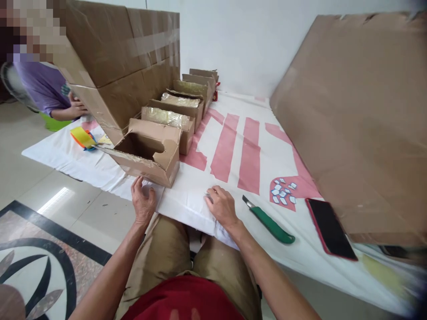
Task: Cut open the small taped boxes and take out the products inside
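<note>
My left hand (144, 201) is at the table's front edge, thumb and fingers apart and holding nothing. It is just in front of an open cardboard box (142, 168) with a ragged notch in one flap; whether the fingertips touch the box I cannot tell. My right hand (222, 206) rests over the white cloth with its fingers pinched together. A small pale bit shows at its fingertips, too little to name. To its right lies a green box cutter (271, 226) with its blade out. Beyond that, several small white pieces with blue edges (283, 191) are scattered on a pink patch.
A row of open cardboard boxes (180, 101) runs back beside a tall cardboard stack (133, 53). Yellow tape in a dispenser (82, 138) is at left, near a person in purple (43, 86). A phone (330, 229) lies by a large carton (360, 124) on the right.
</note>
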`<state>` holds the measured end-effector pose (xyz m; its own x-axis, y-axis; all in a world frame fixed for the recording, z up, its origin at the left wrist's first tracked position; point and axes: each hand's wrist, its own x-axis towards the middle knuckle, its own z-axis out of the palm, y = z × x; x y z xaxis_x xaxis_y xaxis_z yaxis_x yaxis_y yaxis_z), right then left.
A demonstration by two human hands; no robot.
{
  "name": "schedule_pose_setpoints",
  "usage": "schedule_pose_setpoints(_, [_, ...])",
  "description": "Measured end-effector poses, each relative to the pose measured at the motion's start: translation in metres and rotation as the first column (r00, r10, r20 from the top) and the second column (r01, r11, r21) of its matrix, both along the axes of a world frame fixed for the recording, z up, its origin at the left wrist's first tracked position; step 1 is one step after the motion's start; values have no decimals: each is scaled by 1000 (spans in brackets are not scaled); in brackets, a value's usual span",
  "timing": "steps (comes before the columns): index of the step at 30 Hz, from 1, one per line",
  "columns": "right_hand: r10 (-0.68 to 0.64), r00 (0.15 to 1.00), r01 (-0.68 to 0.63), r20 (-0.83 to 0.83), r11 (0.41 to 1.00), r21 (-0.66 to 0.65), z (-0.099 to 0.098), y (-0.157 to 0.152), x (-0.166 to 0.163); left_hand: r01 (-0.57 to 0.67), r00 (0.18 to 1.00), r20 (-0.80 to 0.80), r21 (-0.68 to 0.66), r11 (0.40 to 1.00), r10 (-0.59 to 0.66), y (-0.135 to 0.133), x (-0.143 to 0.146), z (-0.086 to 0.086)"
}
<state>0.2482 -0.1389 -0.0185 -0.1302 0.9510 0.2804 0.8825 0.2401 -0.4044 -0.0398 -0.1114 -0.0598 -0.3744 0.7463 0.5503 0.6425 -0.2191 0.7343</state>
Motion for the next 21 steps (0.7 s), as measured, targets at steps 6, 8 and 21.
schedule_pose_setpoints(6, [-94,995,93,-29,995,-38,0,7,-6,-15,998,-54,-69,998,11,-6,-3,3])
schedule_pose_setpoints(8, [-139,986,136,-95,990,-41,1,7,-1,-20,998,-68,-84,996,14,-6,-3,2])
schedule_pose_setpoints(21, [-320,799,240,-509,946,-218,55,-52,163,-15,998,-57,-22,1000,14,-6,0,5])
